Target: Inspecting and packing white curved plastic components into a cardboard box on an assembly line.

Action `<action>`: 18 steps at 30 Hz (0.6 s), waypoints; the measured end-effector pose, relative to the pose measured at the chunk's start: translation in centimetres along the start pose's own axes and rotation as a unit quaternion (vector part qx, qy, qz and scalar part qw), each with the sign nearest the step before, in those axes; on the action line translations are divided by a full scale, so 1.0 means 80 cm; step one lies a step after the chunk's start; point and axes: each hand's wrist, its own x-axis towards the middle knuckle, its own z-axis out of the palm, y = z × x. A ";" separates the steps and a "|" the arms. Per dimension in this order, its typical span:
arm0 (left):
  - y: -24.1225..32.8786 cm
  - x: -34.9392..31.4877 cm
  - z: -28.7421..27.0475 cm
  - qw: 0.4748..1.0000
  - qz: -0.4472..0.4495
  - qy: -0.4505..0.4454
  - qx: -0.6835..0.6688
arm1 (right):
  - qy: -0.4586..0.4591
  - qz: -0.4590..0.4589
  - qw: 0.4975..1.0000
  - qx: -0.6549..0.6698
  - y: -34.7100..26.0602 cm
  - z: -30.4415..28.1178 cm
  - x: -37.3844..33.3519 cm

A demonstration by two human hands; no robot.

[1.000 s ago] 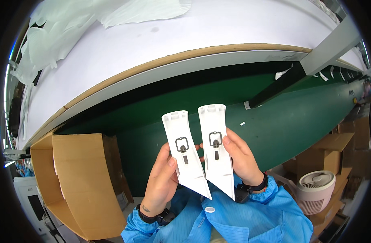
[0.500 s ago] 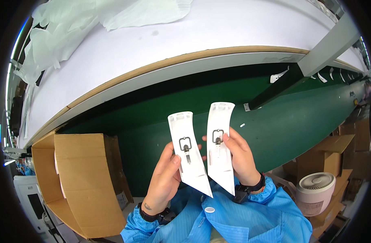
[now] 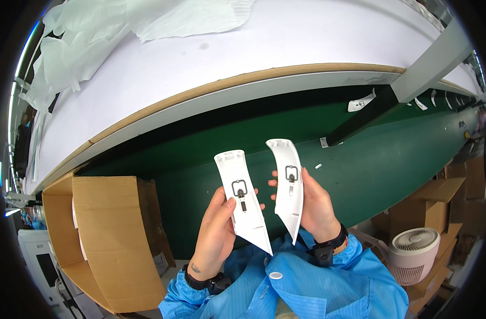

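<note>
My left hand (image 3: 215,228) grips a curved white plastic panel (image 3: 249,223) with a slanted, pointed lower end. Its thumb lies on the panel's left edge and fingertips show past the right edge. A matching white panel (image 3: 287,196) is in my right hand (image 3: 318,207), turned partly edge-on, with fingertips showing beyond its left side. Each panel carries a dark rounded-square loop and a small dark fitting on the face toward me. The two panels are held apart, side by side, above the green surface (image 3: 243,159).
A white worktop (image 3: 285,45) with a wooden edge runs across the far side, crumpled white wrapping (image 3: 94,48) on it. A cardboard box (image 3: 110,239) stands left; a pale round fan-like appliance (image 3: 414,255) and cartons are right. Similar white parts (image 3: 360,103) lie by a metal post (image 3: 362,114).
The right panel has turned more edge-on and moved slightly left in my right hand, its lower tip rising. The left panel has shifted a little left.
</note>
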 end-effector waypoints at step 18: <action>-0.017 0.007 -0.009 0.996 -0.019 0.086 -0.031 | -0.090 0.004 0.996 -0.010 0.007 0.000 0.000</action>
